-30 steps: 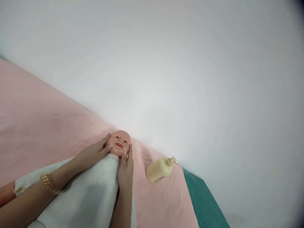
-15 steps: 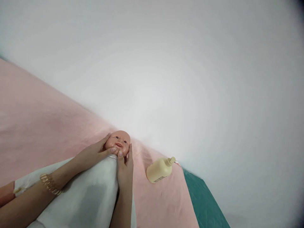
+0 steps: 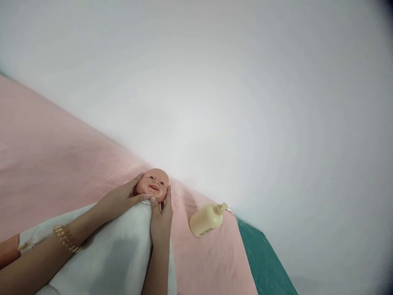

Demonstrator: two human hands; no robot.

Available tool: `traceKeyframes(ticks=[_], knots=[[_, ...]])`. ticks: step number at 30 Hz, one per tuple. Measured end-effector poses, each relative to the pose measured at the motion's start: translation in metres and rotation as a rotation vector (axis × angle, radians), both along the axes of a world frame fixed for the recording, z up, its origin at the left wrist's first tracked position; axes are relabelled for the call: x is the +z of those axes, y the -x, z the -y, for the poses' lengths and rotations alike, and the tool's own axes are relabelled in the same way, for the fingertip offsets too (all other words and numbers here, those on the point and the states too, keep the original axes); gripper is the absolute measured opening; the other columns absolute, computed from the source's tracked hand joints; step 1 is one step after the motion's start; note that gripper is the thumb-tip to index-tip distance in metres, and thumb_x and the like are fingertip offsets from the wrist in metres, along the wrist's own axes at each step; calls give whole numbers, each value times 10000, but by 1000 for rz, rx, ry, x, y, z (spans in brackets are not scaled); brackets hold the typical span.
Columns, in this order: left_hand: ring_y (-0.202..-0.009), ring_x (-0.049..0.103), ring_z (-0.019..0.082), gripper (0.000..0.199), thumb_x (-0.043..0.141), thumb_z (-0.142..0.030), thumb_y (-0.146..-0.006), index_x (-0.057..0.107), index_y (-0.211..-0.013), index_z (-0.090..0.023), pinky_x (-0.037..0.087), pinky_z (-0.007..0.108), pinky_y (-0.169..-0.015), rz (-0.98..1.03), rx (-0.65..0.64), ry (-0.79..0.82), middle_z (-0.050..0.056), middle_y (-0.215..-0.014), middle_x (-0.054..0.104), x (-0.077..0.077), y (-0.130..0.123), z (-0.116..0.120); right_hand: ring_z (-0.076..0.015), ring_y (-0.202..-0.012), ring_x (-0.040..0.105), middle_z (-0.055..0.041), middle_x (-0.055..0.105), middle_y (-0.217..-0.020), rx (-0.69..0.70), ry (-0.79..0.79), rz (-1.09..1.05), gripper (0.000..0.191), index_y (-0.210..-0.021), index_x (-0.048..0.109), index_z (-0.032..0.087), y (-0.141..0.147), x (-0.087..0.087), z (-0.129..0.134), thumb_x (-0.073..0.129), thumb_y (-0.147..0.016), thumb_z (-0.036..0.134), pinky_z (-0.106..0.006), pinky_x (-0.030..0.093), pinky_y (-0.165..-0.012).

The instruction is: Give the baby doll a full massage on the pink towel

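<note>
A doll's head (image 3: pixel 156 183) faces up, with both of my hands cupped round it. My left hand (image 3: pixel 130 196) holds its left side in the picture, the thumb along the chin. On the other side, my right hand (image 3: pixel 162 211) has its thumb at the chin and its fingers by the cheek. White cloth (image 3: pixel 123 246) covers the doll's body below the neck, under my forearms. My left wrist bears a gold bracelet (image 3: pixel 66 239). The back of the doll's head is hidden.
A pale yellow pump bottle (image 3: pixel 205 221) stands to the right of my right hand on a pink sheet (image 3: pixel 211 262). Green material (image 3: pixel 264 258) shows beyond the sheet's right edge. A white wall (image 3: pixel 215 102) rises behind.
My right thumb has shifted slightly left along the doll's chin, nearer my left thumb. The rest looks almost the same.
</note>
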State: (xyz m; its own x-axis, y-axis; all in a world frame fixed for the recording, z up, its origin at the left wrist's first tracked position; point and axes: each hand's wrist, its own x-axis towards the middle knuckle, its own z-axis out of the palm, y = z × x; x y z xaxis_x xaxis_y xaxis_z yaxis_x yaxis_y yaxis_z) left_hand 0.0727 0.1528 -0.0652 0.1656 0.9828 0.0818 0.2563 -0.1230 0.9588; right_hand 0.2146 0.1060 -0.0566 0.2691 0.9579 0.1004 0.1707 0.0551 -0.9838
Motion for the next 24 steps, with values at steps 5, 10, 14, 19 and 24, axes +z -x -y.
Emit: traceKeyframes(ticks=[5, 10, 14, 19, 24], knots=[[-1212, 584, 320, 785, 487, -620, -825, 360, -1504, -248, 476, 397, -1005, -47, 44, -19, 69, -1389, 570, 2, 0, 1, -246, -1412, 392, -87, 366, -1551, -16, 39, 85, 751, -1544, 255, 193, -2, 2, 2, 528, -920, 511, -410, 353, -1145], [-1264, 536, 336, 801, 373, -644, -876, 271, -1546, -217, 437, 434, -1028, -118, 33, -4, 76, -1433, 526, -2, 1, -2, -227, -1453, 315, -71, 320, -1575, -25, 46, 122, 753, -1543, 259, 192, -2, 4, 1, 427, -937, 606, -402, 281, -1182], [-1341, 459, 321, 831, 315, -673, -885, 197, -1565, -211, 393, 445, -1080, -131, -38, 12, 71, -1506, 436, -9, 4, -7, -204, -1462, 294, -66, 306, -1581, -18, 35, 124, 760, -1541, 261, 175, -3, 4, 1, 370, -944, 632, -372, 265, -1190], [-1393, 393, 292, 816, 234, -679, -904, 216, -1560, -194, 340, 439, -1134, -70, -78, 7, 70, -1548, 367, -19, 4, -12, -209, -1464, 288, -68, 299, -1584, -21, 18, 94, 774, -1533, 286, 164, -5, -2, -2, 344, -940, 658, -377, 272, -1188], [-1351, 452, 298, 843, 184, -691, -897, 271, -1545, -160, 406, 424, -1087, -134, -41, -3, 92, -1514, 417, -18, 4, -13, -217, -1458, 303, -69, 320, -1574, -49, 9, 79, 750, -1516, 333, 169, -5, -2, -3, 338, -943, 654, -394, 270, -1188]])
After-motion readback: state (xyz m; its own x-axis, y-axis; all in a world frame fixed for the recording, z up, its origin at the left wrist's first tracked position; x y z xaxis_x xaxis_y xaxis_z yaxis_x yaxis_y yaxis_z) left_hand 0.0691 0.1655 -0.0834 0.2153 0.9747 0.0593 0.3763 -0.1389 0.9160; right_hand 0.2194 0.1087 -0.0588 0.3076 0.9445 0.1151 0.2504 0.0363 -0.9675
